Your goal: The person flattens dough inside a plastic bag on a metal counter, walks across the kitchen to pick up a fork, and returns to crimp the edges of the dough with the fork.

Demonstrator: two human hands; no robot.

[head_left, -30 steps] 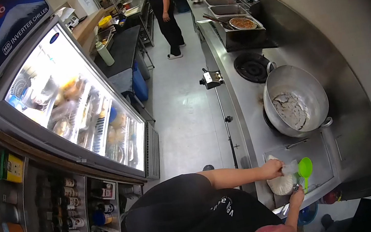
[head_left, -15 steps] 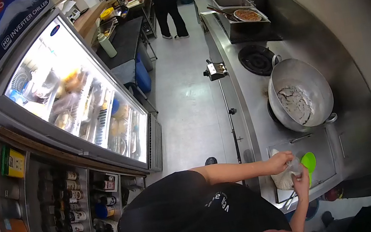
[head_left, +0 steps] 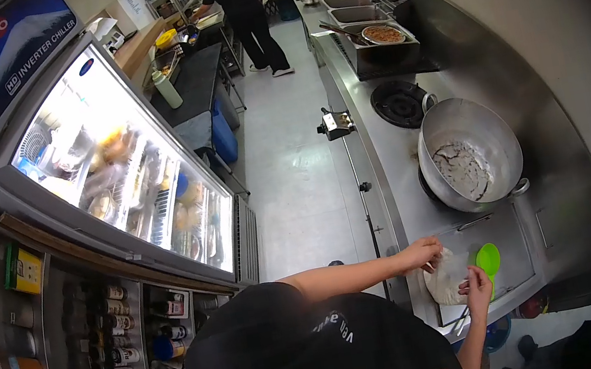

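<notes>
A clear plastic bag of white contents [head_left: 443, 283] rests on the steel counter in front of me. My left hand [head_left: 422, 254] pinches the bag's far-left upper edge, fingers closed. At the bag's right side, my right hand [head_left: 477, 288] has its fingers pressed together on the plastic. A bright green scoop [head_left: 488, 259] lies just beyond the right hand, its handle partly behind that hand. Thin metal sticks or handles [head_left: 458, 323] show below the bag at the counter's edge.
A large two-handled metal pan [head_left: 499, 148] with white residue sits on the stove, beside a black burner [head_left: 399, 104]. Farther along stand steel containers and a reddish-brown food pan [head_left: 384, 34]. A lit glass-door chiller [head_left: 119, 168] stands opposite. A co-worker [head_left: 243, 12] is at the far counter.
My hands have moved apart, the left one back toward me, with the bag's top between them. The co-worker leans further over the counter. The whole view has shifted slightly.
</notes>
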